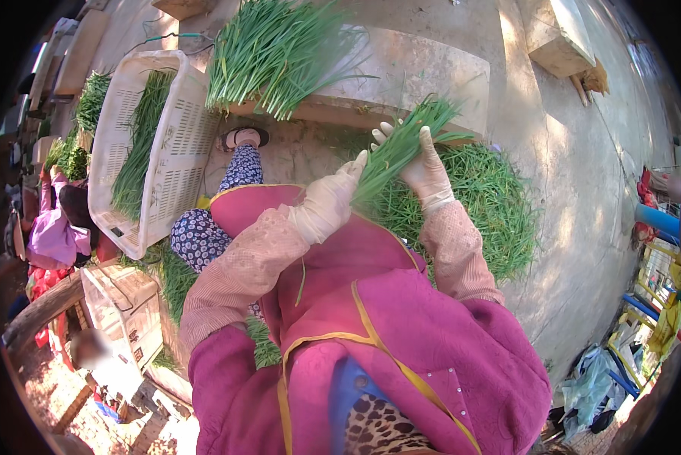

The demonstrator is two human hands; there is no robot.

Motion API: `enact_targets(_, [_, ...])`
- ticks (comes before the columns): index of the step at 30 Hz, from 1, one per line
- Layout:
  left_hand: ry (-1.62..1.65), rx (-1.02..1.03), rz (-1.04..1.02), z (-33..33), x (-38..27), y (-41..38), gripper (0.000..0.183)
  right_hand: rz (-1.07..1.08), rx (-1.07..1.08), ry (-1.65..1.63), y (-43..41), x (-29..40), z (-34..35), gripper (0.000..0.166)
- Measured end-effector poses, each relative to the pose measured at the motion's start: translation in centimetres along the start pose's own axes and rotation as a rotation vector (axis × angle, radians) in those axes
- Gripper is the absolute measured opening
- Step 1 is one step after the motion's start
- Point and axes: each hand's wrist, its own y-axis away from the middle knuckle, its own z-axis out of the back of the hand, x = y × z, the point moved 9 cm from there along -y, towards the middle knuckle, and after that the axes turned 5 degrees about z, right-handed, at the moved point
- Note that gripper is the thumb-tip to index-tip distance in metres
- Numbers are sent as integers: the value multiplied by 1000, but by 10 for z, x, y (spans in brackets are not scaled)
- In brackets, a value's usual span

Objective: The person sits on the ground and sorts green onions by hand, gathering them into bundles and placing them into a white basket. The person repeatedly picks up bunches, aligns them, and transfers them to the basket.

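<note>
A bunch of long green stalks, perhaps garlic chives (400, 148), lies slantwise across my two gloved hands above my lap. My left hand (332, 199), in a pale glove, grips its lower end. Against the upper part rests my right hand (423, 162), also gloved, palm up with thumb and fingers spread. A large pile of similar stalks (275, 57) lies on a low stone slab (397, 74) in front of me, white ends towards me. On the ground beside and below my right hand spreads a heap of loose green leaves (488, 210).
A white perforated plastic crate (172, 153) with green stalks stands on the left. Another crate (127, 313) and a wooden pole (45, 310) are at lower left. Other people sit at the far left. A stone block (559, 37) stands at upper right, and plastic bags (590, 381) lie at lower right.
</note>
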Motion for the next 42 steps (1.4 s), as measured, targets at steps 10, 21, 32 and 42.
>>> enact_targets(10, [976, 35, -217, 120, -5, -25, 125, 337, -11, 684, -13, 66, -127, 16])
enact_targets(21, [801, -194, -379, 129, -22, -167, 95, 639, 102, 1368, -80, 91, -176, 30])
enact_targets(32, [1280, -523, -44, 95, 3, -168, 69, 493, -122, 1238, -111, 63, -142, 40])
enact_targets(42, [1490, -864, -60, 101, 91, -119, 30, 447, 474, 1573, -11, 79, -183, 39])
